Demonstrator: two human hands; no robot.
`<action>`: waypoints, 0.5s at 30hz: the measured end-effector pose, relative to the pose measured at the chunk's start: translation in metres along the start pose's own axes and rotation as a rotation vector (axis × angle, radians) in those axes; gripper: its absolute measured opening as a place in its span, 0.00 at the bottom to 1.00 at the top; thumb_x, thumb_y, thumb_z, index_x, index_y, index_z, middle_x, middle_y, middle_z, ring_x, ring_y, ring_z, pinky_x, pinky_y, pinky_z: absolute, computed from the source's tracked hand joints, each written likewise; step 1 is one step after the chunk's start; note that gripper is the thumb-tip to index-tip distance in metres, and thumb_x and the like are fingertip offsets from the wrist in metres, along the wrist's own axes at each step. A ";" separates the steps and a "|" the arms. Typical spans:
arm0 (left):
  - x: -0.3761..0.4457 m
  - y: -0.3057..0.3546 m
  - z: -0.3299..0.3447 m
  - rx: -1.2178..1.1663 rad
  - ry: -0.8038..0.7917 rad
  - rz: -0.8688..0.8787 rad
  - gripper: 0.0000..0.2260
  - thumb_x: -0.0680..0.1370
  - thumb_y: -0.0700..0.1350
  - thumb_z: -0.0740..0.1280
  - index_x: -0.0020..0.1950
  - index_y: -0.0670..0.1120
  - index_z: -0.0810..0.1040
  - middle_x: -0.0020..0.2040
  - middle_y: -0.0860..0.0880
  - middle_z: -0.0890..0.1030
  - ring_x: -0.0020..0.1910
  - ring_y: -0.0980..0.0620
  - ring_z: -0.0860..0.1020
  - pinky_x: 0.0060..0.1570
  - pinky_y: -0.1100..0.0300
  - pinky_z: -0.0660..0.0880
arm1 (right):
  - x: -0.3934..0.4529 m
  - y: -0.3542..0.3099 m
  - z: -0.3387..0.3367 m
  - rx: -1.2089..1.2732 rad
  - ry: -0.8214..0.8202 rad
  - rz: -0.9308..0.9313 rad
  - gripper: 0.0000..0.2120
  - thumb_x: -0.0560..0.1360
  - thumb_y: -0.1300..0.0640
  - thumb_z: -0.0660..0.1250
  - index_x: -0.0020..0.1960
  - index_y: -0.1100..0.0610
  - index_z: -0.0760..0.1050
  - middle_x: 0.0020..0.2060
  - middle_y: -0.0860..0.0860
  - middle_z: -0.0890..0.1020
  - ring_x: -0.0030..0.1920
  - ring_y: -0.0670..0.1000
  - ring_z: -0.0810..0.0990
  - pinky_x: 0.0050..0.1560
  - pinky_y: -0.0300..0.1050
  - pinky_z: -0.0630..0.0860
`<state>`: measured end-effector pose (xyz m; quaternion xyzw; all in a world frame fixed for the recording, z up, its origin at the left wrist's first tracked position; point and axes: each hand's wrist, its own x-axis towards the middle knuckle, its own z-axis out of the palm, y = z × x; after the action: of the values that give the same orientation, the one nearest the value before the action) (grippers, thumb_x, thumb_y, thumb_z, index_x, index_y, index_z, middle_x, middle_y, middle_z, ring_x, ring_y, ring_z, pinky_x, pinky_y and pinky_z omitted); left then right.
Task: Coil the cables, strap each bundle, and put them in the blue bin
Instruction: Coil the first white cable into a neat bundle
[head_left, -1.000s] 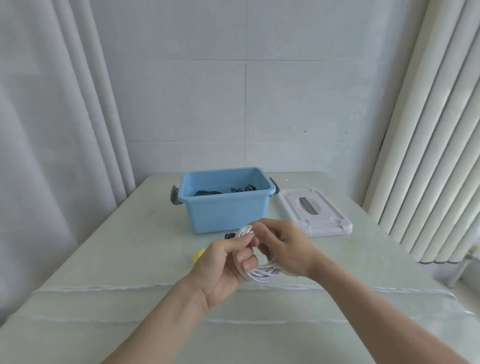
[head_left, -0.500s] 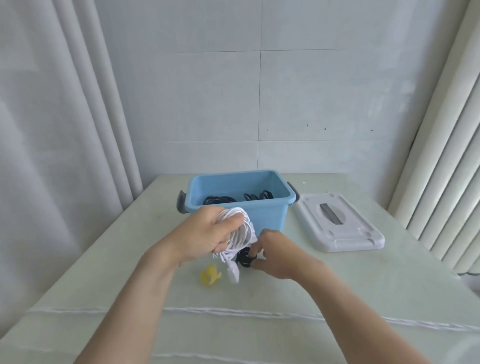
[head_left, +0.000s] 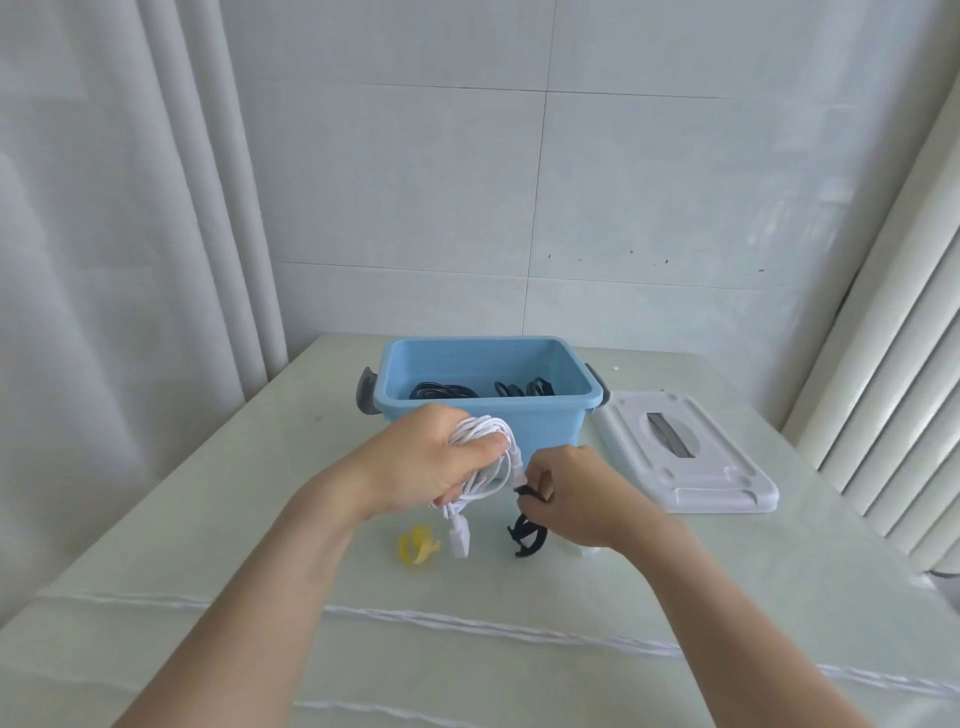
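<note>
1. Both forearms reach forward from the bottom edge, converging over the table.
2. The left hand (head_left: 421, 462) is raised, back of the hand up, fingers curled round a white cable coil (head_left: 485, 457).
3. The right hand (head_left: 571, 493) sits just beside it, slightly lower, fingertips pinching a black strap (head_left: 527, 525).

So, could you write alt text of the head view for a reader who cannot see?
A person's left hand grips a coiled white cable while the right hand pinches a black strap, before a blue bin holding black cables.
</note>
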<state>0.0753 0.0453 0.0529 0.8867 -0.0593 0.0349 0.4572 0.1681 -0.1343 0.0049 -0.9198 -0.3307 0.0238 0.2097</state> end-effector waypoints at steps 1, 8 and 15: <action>0.000 0.000 0.000 0.010 0.003 -0.006 0.19 0.75 0.56 0.61 0.30 0.47 0.65 0.24 0.50 0.70 0.26 0.51 0.67 0.36 0.56 0.70 | 0.000 0.000 -0.001 0.008 -0.008 0.011 0.08 0.74 0.53 0.71 0.47 0.57 0.77 0.44 0.51 0.83 0.45 0.55 0.80 0.47 0.50 0.79; 0.000 -0.002 0.000 0.073 0.005 -0.047 0.19 0.75 0.58 0.61 0.34 0.43 0.70 0.25 0.48 0.73 0.27 0.53 0.70 0.40 0.56 0.72 | 0.000 0.000 0.000 0.221 0.046 0.180 0.23 0.64 0.54 0.83 0.34 0.57 0.67 0.29 0.51 0.78 0.27 0.50 0.83 0.24 0.33 0.67; 0.002 -0.002 0.001 0.099 0.016 -0.096 0.19 0.76 0.58 0.63 0.33 0.45 0.69 0.25 0.49 0.73 0.29 0.50 0.69 0.40 0.55 0.71 | -0.001 -0.005 -0.004 0.350 0.059 0.341 0.28 0.67 0.37 0.76 0.33 0.56 0.65 0.27 0.54 0.79 0.26 0.48 0.83 0.31 0.40 0.70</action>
<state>0.0777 0.0457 0.0507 0.9097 -0.0115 0.0227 0.4145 0.1649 -0.1325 0.0106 -0.9124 -0.1554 0.0891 0.3681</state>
